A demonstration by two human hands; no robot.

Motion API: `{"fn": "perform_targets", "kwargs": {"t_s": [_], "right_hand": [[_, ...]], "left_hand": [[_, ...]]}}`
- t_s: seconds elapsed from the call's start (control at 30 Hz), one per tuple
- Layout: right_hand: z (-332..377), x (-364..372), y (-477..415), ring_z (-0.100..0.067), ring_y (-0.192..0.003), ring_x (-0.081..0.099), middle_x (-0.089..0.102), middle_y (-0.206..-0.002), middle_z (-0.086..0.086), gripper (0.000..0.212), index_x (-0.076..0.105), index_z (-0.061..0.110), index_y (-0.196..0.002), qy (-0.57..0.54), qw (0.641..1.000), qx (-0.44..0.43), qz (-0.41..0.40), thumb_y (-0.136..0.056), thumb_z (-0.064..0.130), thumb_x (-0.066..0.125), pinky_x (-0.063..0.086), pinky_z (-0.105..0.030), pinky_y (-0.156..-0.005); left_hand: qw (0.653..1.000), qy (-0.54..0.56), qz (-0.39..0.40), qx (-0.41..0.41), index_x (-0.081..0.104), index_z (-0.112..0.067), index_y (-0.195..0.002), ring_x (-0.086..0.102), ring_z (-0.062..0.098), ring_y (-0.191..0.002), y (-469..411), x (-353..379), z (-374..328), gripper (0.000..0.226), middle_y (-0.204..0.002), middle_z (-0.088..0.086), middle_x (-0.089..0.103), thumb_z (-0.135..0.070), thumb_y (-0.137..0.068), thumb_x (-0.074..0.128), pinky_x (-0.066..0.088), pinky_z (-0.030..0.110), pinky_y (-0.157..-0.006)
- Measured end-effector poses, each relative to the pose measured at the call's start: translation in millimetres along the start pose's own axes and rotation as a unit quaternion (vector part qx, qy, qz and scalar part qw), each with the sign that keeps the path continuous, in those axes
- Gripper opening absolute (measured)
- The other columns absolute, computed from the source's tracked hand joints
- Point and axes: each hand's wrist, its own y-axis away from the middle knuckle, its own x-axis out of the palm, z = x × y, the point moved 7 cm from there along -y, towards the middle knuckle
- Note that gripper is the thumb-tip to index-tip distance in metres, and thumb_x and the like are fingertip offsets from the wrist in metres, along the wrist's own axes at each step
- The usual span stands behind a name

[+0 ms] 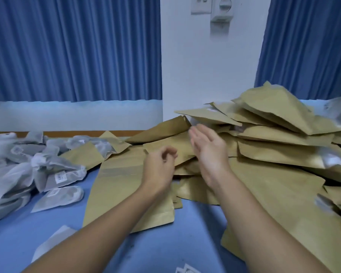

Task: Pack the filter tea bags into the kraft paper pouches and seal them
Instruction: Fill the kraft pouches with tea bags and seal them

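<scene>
Kraft pouches point(274, 133) just past right fingertips point(194, 133)

Beyond the left hand point(159, 164) and off to its left, a blue pleated curtain point(73, 48) hangs above a pale band of wall point(75, 115). A brown wooden strip point(67, 133) runs along the far edge of the bench. Straight past the right hand point(209, 152) rises a white wall column point(205, 75), with a white switch plate point(201, 4) and a rounded white fitting point(222, 10) near its top. A second blue curtain point(307, 46) hangs to the right of that hand. Beneath both hands the bench point(185, 223) is covered in blue. The light is even and cool.
</scene>
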Motion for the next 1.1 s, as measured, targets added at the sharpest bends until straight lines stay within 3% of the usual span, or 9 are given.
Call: {"fn": "perform_targets", "kwargs": {"t_s": [0.1,0.2,0.33,0.5,0.6,0.67,0.73,0.9,1.1], "right_hand": [[-51,44,37,-0.008,-0.116,0.064,0.067,-0.129,-0.007,0.035,0.060,0.006,-0.132,0.256,0.955,-0.009,0.152,-0.100,-0.002,0.050,0.049,-0.023,-0.102],[-104,73,76,-0.015,-0.130,0.054,0.060,-0.140,-0.003,0.039,0.058,0.014,-0.139,0.490,0.825,-0.049,0.275,-0.100,0.011,0.050,0.038,-0.031,-0.112],[-148,82,112,-0.007,-0.152,0.006,0.011,-0.167,0.005,0.059,0.026,0.019,-0.157,0.668,0.641,-0.105,0.364,-0.104,0.039,0.040,0.007,-0.035,-0.123],[-155,79,134,-0.007,-0.153,-0.007,-0.009,-0.167,0.006,0.076,0.008,0.022,-0.161,0.707,0.576,-0.093,0.400,-0.100,0.063,0.028,0.004,-0.037,-0.124],[-144,81,142,-0.012,-0.154,0.006,0.002,-0.168,0.001,0.070,0.029,0.025,-0.156,0.698,0.557,-0.074,0.443,-0.099,0.065,0.028,0.019,-0.039,-0.122],[-132,84,145,-0.020,-0.142,0.035,0.037,-0.157,0.002,0.055,0.053,0.030,-0.135,0.682,0.566,-0.050,0.462,-0.095,0.066,0.038,0.039,-0.041,-0.108],[-118,94,144,-0.023,-0.101,0.055,0.065,-0.104,0.008,0.021,0.056,0.028,-0.096,0.672,0.584,-0.078,0.449,-0.098,0.048,0.047,0.047,-0.038,-0.080],[-84,122,125,-0.018,-0.079,0.054,0.063,-0.075,0.008,0.018,0.067,0.029,-0.090,0.653,0.636,-0.170,0.374,-0.098,0.030,0.051,0.048,-0.036,-0.068],[-104,128,129,-0.021,-0.063,0.029,0.035,-0.065,-0.010,0.043,0.062,0.010,-0.077,0.538,0.674,-0.047,0.504,-0.094,0.050,0.060,0.025,-0.030,-0.054]], "left_hand": [[0.976,-0.206,0.062,0.023,0.071,-0.026,-0.113,0.066,0.007,-0.103,30,-49,44,0.024,-0.106,-0.014,0.073,-0.025,-0.095,0.055,0.051,0.026,-0.090],[0.922,-0.343,0.176,0.037,0.057,-0.030,-0.130,0.054,0.016,-0.125,57,-84,81,0.048,-0.127,-0.012,0.063,-0.057,-0.091,0.050,0.042,0.041,-0.105],[0.824,-0.448,0.347,0.025,0.006,-0.023,-0.161,-0.006,0.010,-0.154,92,-106,119,0.110,-0.167,-0.009,-0.002,-0.089,-0.079,0.037,0.002,0.047,-0.125],[0.749,-0.534,0.327,0.217,0.053,-0.006,-0.130,0.052,0.027,-0.120,112,-111,92,0.070,-0.130,0.013,0.053,-0.064,-0.100,0.028,0.045,0.040,-0.100],[0.726,-0.514,0.313,0.331,0.063,-0.011,-0.096,0.064,0.026,-0.076,133,-114,77,0.022,-0.091,0.007,0.063,-0.028,-0.101,0.050,0.052,0.036,-0.058],[0.757,-0.498,0.325,0.270,0.057,-0.015,-0.100,0.063,0.032,-0.079,125,-128,77,0.008,-0.094,0.007,0.065,-0.015,-0.094,0.051,0.045,0.037,-0.061],[0.810,-0.459,0.311,0.189,0.059,-0.019,-0.106,0.061,0.032,-0.085,109,-147,77,0.016,-0.095,0.007,0.068,-0.017,-0.095,0.047,0.046,0.039,-0.068],[0.914,-0.340,0.138,0.175,0.071,-0.025,-0.093,0.059,0.016,-0.069,94,-178,59,0.021,-0.077,-0.008,0.070,-0.035,-0.102,0.055,0.046,0.033,-0.067],[0.923,-0.291,0.206,0.142,0.075,-0.023,-0.091,0.051,0.004,-0.063,99,-168,70,0.016,-0.074,-0.007,0.070,-0.032,-0.097,0.063,0.044,0.025,-0.063]]}}
